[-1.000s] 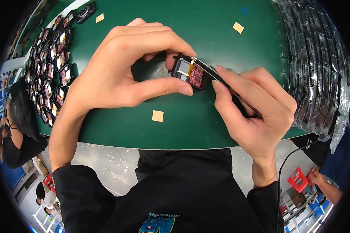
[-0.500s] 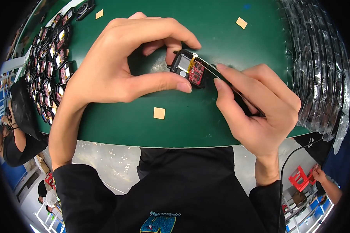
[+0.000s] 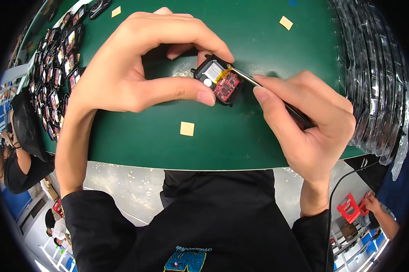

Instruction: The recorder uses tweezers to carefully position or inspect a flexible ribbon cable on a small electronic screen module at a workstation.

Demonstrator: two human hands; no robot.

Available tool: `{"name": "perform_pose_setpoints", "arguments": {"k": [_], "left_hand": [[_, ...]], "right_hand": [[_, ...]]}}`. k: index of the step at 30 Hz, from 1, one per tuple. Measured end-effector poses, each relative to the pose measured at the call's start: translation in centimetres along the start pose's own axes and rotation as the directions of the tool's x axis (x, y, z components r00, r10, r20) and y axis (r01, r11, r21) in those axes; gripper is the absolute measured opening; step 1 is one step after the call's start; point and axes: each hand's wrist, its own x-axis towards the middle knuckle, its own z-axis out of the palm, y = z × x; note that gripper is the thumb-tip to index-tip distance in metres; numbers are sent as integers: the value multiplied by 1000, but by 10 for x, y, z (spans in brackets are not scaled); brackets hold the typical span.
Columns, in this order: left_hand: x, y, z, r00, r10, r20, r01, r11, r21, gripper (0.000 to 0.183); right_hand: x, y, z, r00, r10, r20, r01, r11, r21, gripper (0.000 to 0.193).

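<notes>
My left hand (image 3: 147,68) grips a small black device housing (image 3: 235,94) between thumb and fingers, just above the table. Its open side faces up, showing a red circuit board (image 3: 226,87), a silver battery-like block (image 3: 212,70), a white round spot and a yellow flexible strip (image 3: 223,75). Pinched in my right hand (image 3: 311,118) is a pair of slim metal tweezers (image 3: 246,76). Their tip touches or nearly touches the upper edge of the housing, by the end of the yellow strip. My left fingers hide part of the housing's rim.
Many similar open housings (image 3: 55,75) crowd the left of the green table (image 3: 222,140). Stacked clear plastic trays (image 3: 372,86) line the right side. Yellow paper squares (image 3: 187,128) lie on the tabletop. Red stools (image 3: 348,208) and other people are beyond the table edge.
The housing has turned slightly and shifted a little left in my left hand. The tweezers' tip has come down beside the yellow strip; the white piece seen there earlier no longer stands out.
</notes>
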Motion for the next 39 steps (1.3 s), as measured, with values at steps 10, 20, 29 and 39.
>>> {"name": "perform_pose_setpoints", "arguments": {"k": [10,20,29,39], "left_hand": [[5,5,-5,996,-27,80,21,997,69,64],[7,10,-3,997,-44,66,40,997,63,61],[7,7,-5,992,25,123,-39,993,111,57],[5,6,-2,996,42,81,-50,994,98,55]], "right_hand": [[0,3,0,999,12,32,-13,1000,23,20],[0,2,-1,999,8,39,-9,999,35,18],[1,6,3,999,-36,2,36,998,51,17],[-4,6,4,997,-71,-28,73,996,54,17]]}}
